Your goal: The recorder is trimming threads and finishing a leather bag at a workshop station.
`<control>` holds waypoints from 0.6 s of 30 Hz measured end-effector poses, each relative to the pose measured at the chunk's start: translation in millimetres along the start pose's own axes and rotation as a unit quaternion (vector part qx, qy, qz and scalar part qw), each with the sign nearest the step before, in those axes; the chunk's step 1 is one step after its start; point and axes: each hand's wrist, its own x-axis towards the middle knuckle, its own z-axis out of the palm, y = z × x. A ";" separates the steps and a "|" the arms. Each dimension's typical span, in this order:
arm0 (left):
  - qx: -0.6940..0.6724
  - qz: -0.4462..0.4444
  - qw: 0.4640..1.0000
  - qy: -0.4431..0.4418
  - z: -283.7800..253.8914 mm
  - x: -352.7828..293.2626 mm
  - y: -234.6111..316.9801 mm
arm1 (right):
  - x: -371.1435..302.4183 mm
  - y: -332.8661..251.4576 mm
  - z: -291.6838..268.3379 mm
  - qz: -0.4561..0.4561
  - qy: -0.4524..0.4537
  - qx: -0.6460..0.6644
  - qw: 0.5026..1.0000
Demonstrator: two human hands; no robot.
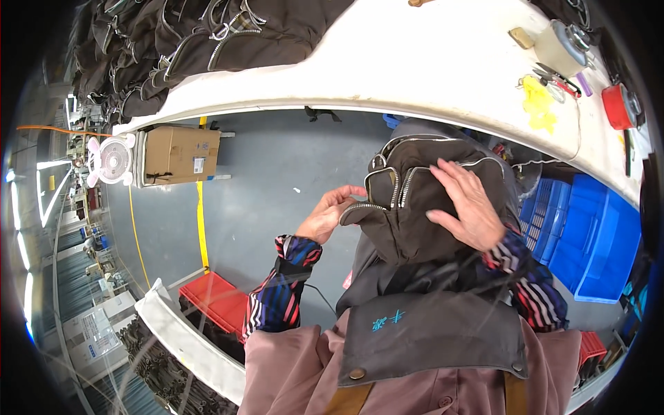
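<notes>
A dark brown fabric bag (pixel 443 225) with several silver-toothed zippers rests across my lap, its zippered pockets facing up. At the bag's left side, my left hand (pixel 328 216) has its fingers closed on the edge beside an opened pocket flap (pixel 366 216); the fingertips are partly hidden behind the cloth. On the right part of the bag, my right hand (pixel 470 207) lies with thumb and fingers spread, pressing the fabric and gripping nothing.
A white table (pixel 387 62) curves ahead, bearing a pile of similar dark bags (pixel 270 45), a yellow cloth-like piece (pixel 538 105) and a red-sided can (pixel 618 107). Blue crates (pixel 598 235) stand to the right. Leftward are a cardboard box (pixel 181 155), a fan (pixel 113 160) and a red stool (pixel 214 301).
</notes>
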 end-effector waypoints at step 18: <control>0.137 -0.055 0.969 -0.199 76.3 -32.0 31.5 | 4.1 -12.1 -32.0 -0.017 0.233 0.212 0.949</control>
